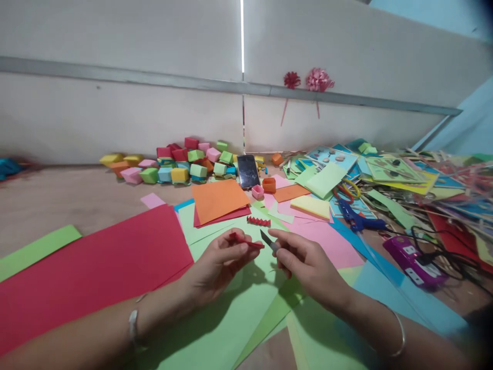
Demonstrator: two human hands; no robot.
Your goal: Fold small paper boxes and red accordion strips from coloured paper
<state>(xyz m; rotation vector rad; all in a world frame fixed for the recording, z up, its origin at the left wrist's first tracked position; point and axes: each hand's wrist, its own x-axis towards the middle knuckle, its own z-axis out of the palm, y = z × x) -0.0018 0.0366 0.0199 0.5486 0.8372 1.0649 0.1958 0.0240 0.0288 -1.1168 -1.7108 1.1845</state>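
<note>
My left hand (225, 257) is closed on a small folded strip of red paper (252, 244), its end pointing right. Facing it, my right hand (302, 254) grips a craft knife (268, 240) with a dark pointed blade and a grey handle. The blade tip is close to the strip's right end but apart from it. Just beyond my hands lies a red zigzag paper strip (259, 221). Light green paper (227, 308) spreads beneath both hands.
Large red sheets (115, 257) lie at left. Folded paper boxes (179, 172) pile along the wall beside a phone (248, 171). At right are a blue glue gun (358, 218), scissors (349, 191), a purple power strip (414, 262) with a black cable, and heaped paper scraps.
</note>
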